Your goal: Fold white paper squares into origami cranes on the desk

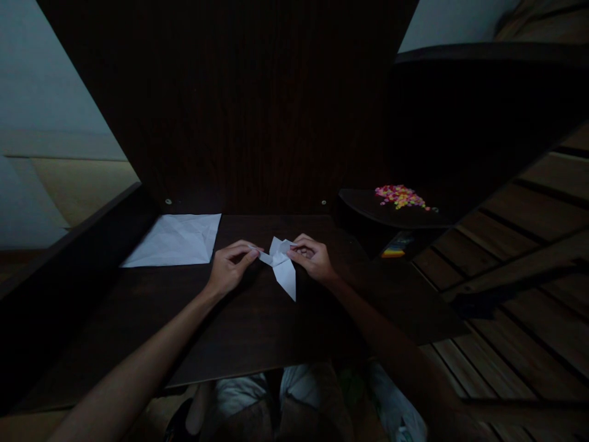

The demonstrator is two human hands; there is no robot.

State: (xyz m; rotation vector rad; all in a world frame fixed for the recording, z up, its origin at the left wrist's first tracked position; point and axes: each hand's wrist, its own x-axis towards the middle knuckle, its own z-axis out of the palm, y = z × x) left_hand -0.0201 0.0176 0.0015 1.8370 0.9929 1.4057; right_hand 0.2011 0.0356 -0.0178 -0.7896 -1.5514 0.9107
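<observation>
A folded white paper figure (pixel 285 275), origami with several pointed flaps, is held just above the dark desk (pixel 221 331). My left hand (pixel 230 267) pinches the tip of its left flap between thumb and fingers. On the other side, my right hand (pixel 315 259) grips the right flap, thumb on top and fingers curled behind. One long flap points down toward me, and shorter ones stick up at the back. Left of my left hand lies a creased white sheet of paper (pixel 177 240), flat on the desk.
A heap of small colourful pieces (pixel 400 196) sits on a rounded shelf (pixel 363 201) at the right. Below it is a small item with rainbow stripes (pixel 394 252). A dark panel (pixel 239 110) rises behind the desk, and a low side board (pixel 83 245) borders the left.
</observation>
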